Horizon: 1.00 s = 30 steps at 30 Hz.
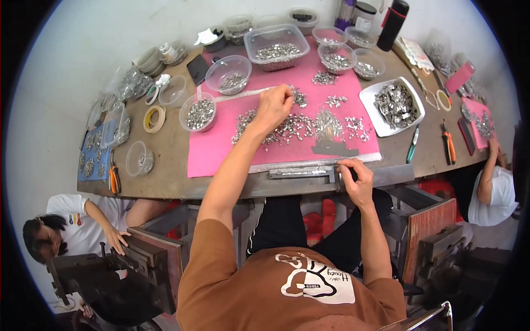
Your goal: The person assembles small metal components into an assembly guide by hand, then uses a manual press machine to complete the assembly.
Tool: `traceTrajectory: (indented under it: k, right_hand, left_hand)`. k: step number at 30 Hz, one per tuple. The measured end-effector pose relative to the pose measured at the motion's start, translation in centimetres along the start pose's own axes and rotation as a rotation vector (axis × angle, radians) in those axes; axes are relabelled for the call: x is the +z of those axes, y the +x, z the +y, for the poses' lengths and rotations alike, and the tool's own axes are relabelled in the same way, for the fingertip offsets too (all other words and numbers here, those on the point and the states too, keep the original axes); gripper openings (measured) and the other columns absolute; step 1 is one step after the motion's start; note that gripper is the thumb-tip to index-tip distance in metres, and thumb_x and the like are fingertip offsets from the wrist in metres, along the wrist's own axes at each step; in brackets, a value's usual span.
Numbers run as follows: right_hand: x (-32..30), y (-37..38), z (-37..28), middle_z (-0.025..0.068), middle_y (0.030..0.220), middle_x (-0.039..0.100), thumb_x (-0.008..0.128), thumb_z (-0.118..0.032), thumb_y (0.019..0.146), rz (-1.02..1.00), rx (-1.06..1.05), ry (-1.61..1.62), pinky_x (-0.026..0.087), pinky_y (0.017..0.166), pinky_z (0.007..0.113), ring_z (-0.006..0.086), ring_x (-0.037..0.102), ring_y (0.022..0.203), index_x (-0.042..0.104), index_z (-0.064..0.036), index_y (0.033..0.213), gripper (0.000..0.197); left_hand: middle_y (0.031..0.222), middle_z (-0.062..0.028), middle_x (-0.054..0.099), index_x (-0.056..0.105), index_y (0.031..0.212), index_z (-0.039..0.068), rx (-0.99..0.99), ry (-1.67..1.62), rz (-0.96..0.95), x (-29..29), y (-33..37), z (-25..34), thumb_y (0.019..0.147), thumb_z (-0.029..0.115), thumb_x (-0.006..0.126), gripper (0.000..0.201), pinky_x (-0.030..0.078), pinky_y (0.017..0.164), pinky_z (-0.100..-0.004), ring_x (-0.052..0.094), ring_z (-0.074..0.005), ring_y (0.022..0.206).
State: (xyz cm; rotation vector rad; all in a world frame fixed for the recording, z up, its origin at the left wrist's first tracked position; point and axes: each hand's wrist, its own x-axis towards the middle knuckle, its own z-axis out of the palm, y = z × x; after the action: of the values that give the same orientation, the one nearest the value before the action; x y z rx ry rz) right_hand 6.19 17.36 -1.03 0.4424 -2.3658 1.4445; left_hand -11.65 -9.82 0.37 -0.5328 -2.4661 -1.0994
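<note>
My left hand [274,108] reaches over the pink mat [221,151], its fingertips pinched together above the scattered small shiny metal pieces [287,128]. Whatever lies between those fingertips is too small to make out. At the table's front edge is a dark metal fixture [301,174] with a row of small shiny bits along its slot. Beside its right end, my right hand [358,179] is closed with thumb and fingers together; what they grip is hidden. A flat grey metal plate [334,149] rests on the mat just beyond, next to a pile of thin pins [329,126].
Plastic tubs of metal pieces [199,112] stand left and behind, with a large rectangular tub [276,47] at the back. To the right are a white tray [392,105], a green-handled tool [413,144] and orange-handled pliers [448,144]. Other people sit on both sides.
</note>
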Motion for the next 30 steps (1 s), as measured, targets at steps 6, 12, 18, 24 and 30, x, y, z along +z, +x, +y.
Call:
traceTrajectory:
  k: [6, 12, 18, 24, 30]
  right_hand:
    - [-0.2, -0.3, 0.4, 0.0069, 0.078, 0.068, 0.066, 0.001, 0.09, 0.016, 0.045, 0.042, 0.048, 0.07, 0.033, 0.0218, 0.062, 0.074, 0.072, -0.0027, 0.101, 0.012]
    - [0.1, -0.2, 0.4, 0.0068, 0.077, 0.068, 0.066, 0.001, 0.09, 0.024, 0.053, 0.04, 0.048, 0.069, 0.033, 0.02, 0.062, 0.073, 0.071, -0.0024, 0.101, 0.012]
    - [0.0, -0.4, 0.1, 0.0068, 0.077, 0.069, 0.066, 0.0, 0.092, 0.038, 0.064, 0.026, 0.049, 0.07, 0.032, 0.0183, 0.063, 0.073, 0.071, -0.0022, 0.102, 0.011]
    - [0.2, -0.4, 0.5, 0.0061, 0.082, 0.07, 0.065, -0.001, 0.095, 0.036, 0.073, 0.008, 0.05, 0.071, 0.029, 0.0151, 0.066, 0.076, 0.071, -0.0004, 0.103, 0.011]
    - [0.1, -0.4, 0.8, 0.0043, 0.086, 0.07, 0.063, -0.001, 0.097, 0.02, 0.086, 0.015, 0.051, 0.073, 0.025, 0.0104, 0.067, 0.079, 0.071, 0.0018, 0.104, 0.011]
  left_hand:
    - [0.104, -0.0159, 0.073, 0.073, 0.116, 0.003, 0.013, 0.044, -0.075, -4.2, -0.5, -1.5, 0.094, 0.007, 0.064, 0.024, 0.054, 0.086, -0.04, 0.07, -0.0338, 0.096]
    - [0.127, -0.0162, 0.069, 0.072, 0.117, 0.002, 0.151, 0.225, -0.147, -6.0, -6.6, -3.8, 0.092, 0.002, 0.062, 0.027, 0.048, 0.107, -0.0429, 0.06, -0.0382, 0.123]
    - [0.113, -0.0146, 0.071, 0.073, 0.108, 0.001, 0.123, 0.253, -0.097, -6.3, -6.9, -2.6, 0.089, 0.0, 0.064, 0.021, 0.052, 0.094, -0.0423, 0.064, -0.0354, 0.108]
    - [0.097, -0.0136, 0.07, 0.075, 0.1, 0.002, -0.088, 0.02, 0.035, -6.6, -6.5, -3.4, 0.088, 0.005, 0.07, 0.013, 0.055, 0.078, -0.0381, 0.069, -0.0306, 0.087]
    - [0.091, -0.0128, 0.069, 0.075, 0.099, 0.003, -0.131, -0.211, -0.029, -5.4, -7.1, 1.9, 0.09, 0.008, 0.071, 0.011, 0.054, 0.074, -0.0362, 0.069, -0.0263, 0.083]
